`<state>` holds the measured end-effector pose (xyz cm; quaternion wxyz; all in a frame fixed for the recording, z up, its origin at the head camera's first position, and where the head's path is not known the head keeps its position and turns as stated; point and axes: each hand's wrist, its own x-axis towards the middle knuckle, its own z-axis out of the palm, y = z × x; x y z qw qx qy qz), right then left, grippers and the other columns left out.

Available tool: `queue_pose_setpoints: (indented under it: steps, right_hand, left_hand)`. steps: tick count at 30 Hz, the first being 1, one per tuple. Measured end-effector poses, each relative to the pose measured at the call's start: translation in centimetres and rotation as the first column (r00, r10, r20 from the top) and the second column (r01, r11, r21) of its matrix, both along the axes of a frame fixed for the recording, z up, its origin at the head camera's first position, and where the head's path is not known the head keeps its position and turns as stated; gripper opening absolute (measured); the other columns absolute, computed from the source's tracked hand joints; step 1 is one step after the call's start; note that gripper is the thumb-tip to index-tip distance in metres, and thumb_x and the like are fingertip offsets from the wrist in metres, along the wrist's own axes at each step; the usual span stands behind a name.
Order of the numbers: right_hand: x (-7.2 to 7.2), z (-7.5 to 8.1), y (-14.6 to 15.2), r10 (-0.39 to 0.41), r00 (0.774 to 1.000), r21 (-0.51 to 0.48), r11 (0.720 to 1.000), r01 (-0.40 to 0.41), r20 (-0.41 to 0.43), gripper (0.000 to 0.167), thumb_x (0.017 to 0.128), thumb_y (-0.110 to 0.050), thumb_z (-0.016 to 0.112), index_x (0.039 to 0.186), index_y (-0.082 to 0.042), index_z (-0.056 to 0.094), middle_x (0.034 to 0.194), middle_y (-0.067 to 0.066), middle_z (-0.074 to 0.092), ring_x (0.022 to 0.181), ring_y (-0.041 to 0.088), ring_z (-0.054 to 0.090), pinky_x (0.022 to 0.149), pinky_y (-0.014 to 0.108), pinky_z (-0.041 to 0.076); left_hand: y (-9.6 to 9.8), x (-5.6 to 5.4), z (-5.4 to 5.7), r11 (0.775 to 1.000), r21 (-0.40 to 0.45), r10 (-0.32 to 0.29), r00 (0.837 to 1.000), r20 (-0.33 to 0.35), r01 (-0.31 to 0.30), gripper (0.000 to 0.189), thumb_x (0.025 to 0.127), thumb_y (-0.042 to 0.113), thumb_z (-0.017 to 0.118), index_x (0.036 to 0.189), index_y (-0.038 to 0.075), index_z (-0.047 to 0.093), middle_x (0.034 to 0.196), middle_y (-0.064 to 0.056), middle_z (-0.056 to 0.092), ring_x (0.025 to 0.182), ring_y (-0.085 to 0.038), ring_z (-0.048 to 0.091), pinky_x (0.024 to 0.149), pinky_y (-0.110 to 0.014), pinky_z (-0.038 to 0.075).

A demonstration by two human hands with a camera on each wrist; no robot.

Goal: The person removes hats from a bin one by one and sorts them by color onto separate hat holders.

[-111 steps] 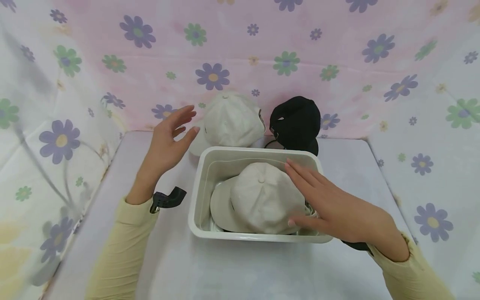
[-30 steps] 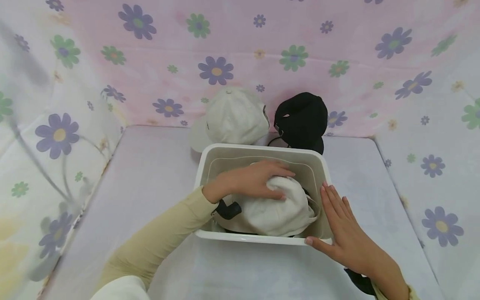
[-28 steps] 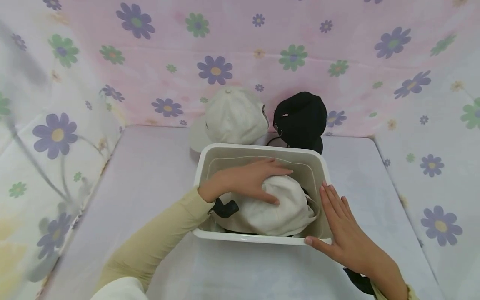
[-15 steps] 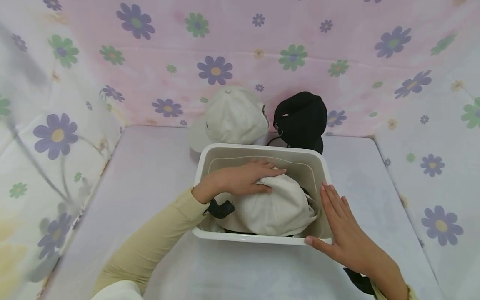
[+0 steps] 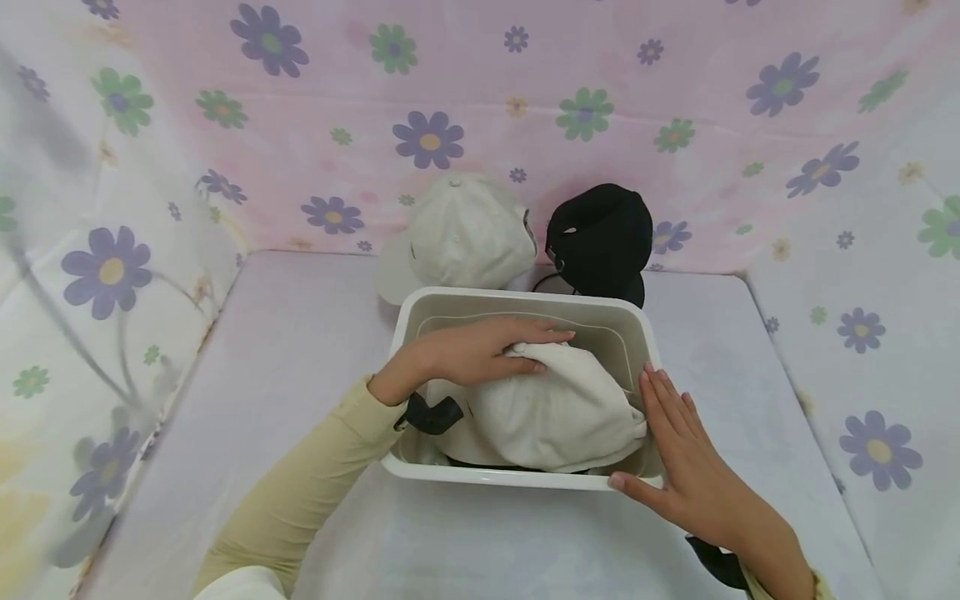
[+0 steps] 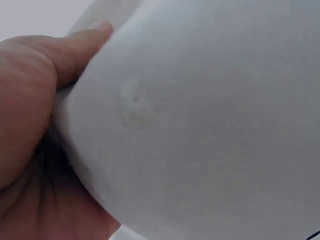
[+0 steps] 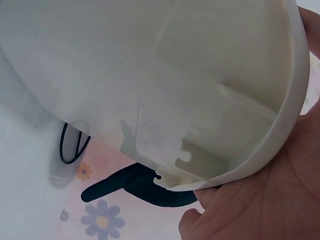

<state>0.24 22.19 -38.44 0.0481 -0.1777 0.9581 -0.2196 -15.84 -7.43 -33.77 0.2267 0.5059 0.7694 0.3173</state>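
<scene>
A cream baseball cap [image 5: 562,417] lies in a white plastic bin [image 5: 517,477], its brim toward the left wall and its crown creased. My left hand [image 5: 472,350] reaches in over the brim and grips the crown's upper left side, fingers on the far side and thumb nearer. In the left wrist view, the cap's pale fabric [image 6: 200,125] bulges out between thumb and fingers. My right hand [image 5: 693,462] rests straight-fingered along the bin's right end, thumb at the front corner. From below, the right wrist view shows the palm [image 7: 260,200] against the bin's ribbed outer rim [image 7: 295,75].
Behind the bin, a second cream cap [image 5: 468,237] and a black cap [image 5: 603,242] sit side by side on the white table [image 5: 315,308]. Flower-printed cloth [image 5: 480,83] hangs at the back and both sides. Each wrist carries a black camera mount [image 5: 433,414].
The left hand came from outside the bin onto the cap. Lately the cap's back has shifted right toward the wall. The right hand moved from above the cap to the bin's right end and stays there.
</scene>
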Motion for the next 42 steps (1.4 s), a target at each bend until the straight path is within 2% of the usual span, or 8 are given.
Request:
queue_pose_setpoints:
  steps: [8,13,15,19,24,31,37,42]
  right_hand:
    - [-0.1,0.0,0.0,-0.012,1.0,-0.033,0.999,0.013,0.02,0.118,0.087,-0.05,0.077,0.164,-0.011,-0.003,0.172,0.009,-0.002,0.158,0.029,-0.006,0.125,0.045,-0.013]
    - [-0.2,0.0,0.0,-0.006,0.999,-0.052,0.999,0.008,0.038,0.112,0.087,-0.049,0.076,0.165,-0.019,0.002,0.172,0.009,-0.004,0.158,0.03,-0.007,0.124,0.057,-0.009]
    - [-0.2,0.0,0.1,-0.001,0.999,-0.053,0.999,0.003,0.032,0.11,0.087,-0.049,0.077,0.165,-0.02,0.005,0.172,0.01,-0.003,0.158,0.031,-0.007,0.124,0.059,-0.008]
    - [-0.2,0.0,0.0,-0.003,1.0,-0.046,0.999,0.004,0.02,0.115,0.087,-0.05,0.077,0.165,-0.015,0.0,0.172,0.009,-0.003,0.158,0.03,-0.007,0.125,0.053,-0.01]
    - [0.0,0.0,0.0,-0.001,1.0,-0.035,0.999,0.001,-0.002,0.119,0.086,-0.052,0.076,0.164,-0.011,-0.003,0.172,0.009,-0.002,0.158,0.027,-0.007,0.125,0.042,-0.014]
    - [0.0,-0.1,0.1,0.003,1.0,-0.034,0.999,-0.003,-0.008,0.119,0.086,-0.052,0.077,0.164,-0.01,-0.003,0.172,0.009,-0.002,0.158,0.028,-0.006,0.125,0.04,-0.015]
    - [0.0,-0.3,0.2,-0.011,1.0,-0.031,0.999,0.011,0.007,0.12,0.086,-0.051,0.077,0.164,-0.011,-0.004,0.172,0.008,-0.003,0.158,0.029,-0.007,0.125,0.042,-0.015]
    - [0.1,-0.3,0.2,-0.003,1.0,-0.041,0.999,0.003,0.0,0.119,0.086,-0.051,0.077,0.164,-0.011,-0.004,0.172,0.009,-0.003,0.158,0.029,-0.006,0.125,0.042,-0.014]
  left_hand:
    - [-0.4,-0.2,1.7,0.992,0.125,0.028,0.999,0.035,-0.032,0.05,0.106,0.02,0.056,0.153,0.006,0.046,0.158,-0.005,0.046,0.148,-0.016,0.038,0.12,-0.03,0.032]
    - [-0.5,0.1,2.4,0.987,0.137,0.084,0.996,-0.003,-0.083,0.049,0.106,0.021,0.057,0.152,0.008,0.048,0.155,-0.003,0.049,0.142,-0.013,0.045,0.115,-0.03,0.039]
    - [-0.3,0.2,2.3,0.99,0.111,0.085,0.996,-0.034,-0.081,0.048,0.106,0.021,0.057,0.151,0.009,0.049,0.154,-0.003,0.051,0.141,-0.013,0.047,0.115,-0.03,0.039]
    - [0.2,0.4,1.5,0.997,0.058,0.057,0.995,-0.084,-0.053,0.047,0.105,0.022,0.058,0.149,0.008,0.052,0.152,-0.004,0.053,0.142,-0.015,0.047,0.116,-0.029,0.037]
    - [-0.1,0.4,0.7,0.999,0.02,0.052,0.997,-0.051,-0.051,0.055,0.101,0.025,0.065,0.151,0.006,0.05,0.151,-0.008,0.054,0.138,-0.017,0.051,0.114,-0.03,0.041]
    - [-2.2,0.1,0.4,0.992,-0.112,0.052,0.998,-0.026,-0.055,0.072,0.094,0.029,0.075,0.155,0.008,0.043,0.159,-0.009,0.043,0.148,-0.023,0.038,0.122,-0.038,0.03]
    - [-2.2,0.1,-0.3,0.997,-0.074,0.013,1.0,-0.028,-0.015,0.056,0.1,0.026,0.067,0.151,0.01,0.049,0.15,-0.009,0.053,0.137,-0.022,0.05,0.114,-0.037,0.04]
    - [-2.2,0.2,-0.5,0.998,-0.04,0.037,0.999,-0.006,-0.037,0.049,0.102,0.023,0.064,0.148,0.01,0.054,0.149,-0.003,0.056,0.135,-0.015,0.053,0.109,-0.03,0.045]
